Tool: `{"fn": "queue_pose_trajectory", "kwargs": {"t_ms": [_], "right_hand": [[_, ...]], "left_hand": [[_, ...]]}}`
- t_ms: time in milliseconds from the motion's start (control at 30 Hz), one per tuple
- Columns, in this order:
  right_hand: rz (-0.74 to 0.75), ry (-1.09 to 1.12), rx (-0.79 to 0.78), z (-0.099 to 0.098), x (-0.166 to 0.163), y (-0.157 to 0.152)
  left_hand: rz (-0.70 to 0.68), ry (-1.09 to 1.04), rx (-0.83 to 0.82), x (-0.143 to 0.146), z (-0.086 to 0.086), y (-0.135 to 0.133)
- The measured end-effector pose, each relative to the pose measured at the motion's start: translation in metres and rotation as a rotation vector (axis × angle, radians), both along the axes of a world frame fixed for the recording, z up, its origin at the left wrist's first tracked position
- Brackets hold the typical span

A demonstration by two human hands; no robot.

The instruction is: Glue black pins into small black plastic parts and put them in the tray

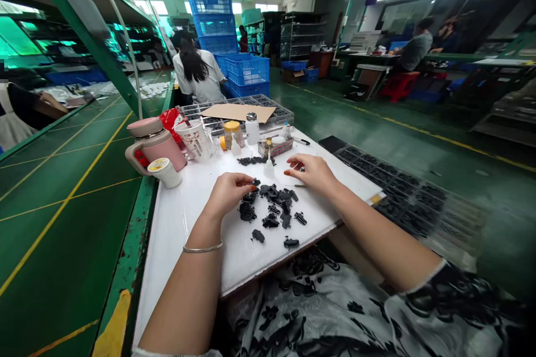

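Left hand (228, 192) pinching a black plastic part (254, 182) at the top edge of the pile (272, 206); right hand (313, 174) hovering, fingers loosely spread, just beside it, both over a white board (188, 245). Pink mug (157, 145) standing at 10 o'clock; parts tray (402, 189) lying beyond the board's edge at 3 o'clock.
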State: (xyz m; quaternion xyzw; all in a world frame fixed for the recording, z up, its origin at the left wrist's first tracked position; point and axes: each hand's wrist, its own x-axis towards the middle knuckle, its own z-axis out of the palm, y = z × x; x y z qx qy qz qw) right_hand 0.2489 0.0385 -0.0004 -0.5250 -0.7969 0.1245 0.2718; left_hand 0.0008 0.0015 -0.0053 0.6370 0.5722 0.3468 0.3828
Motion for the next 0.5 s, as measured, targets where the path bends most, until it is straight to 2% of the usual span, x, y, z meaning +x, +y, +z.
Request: {"fn": "queue_pose_trajectory", "kwargs": {"t_ms": [100, 200, 333, 433, 500], "right_hand": [[0.083, 0.017, 0.045, -0.015, -0.003, -0.038], [0.182, -0.063, 0.091, -0.034, -0.021, -0.059], [0.169, -0.176, 0.097, -0.045, -0.043, -0.055], [0.142, -0.257, 0.114, -0.041, -0.048, -0.046], [0.174, -0.305, 0.141, -0.037, -0.047, -0.04]], "left_hand": [[-0.145, 0.203, 0.022, 0.006, -0.005, -0.001], [-0.215, 0.245, 0.02, 0.008, -0.008, -0.001], [-0.107, 0.239, 0.123, 0.002, -0.001, 0.001], [0.027, 0.207, 0.201, -0.005, 0.003, 0.002], [0.077, 0.199, 0.222, -0.008, 0.004, 0.003]]}}
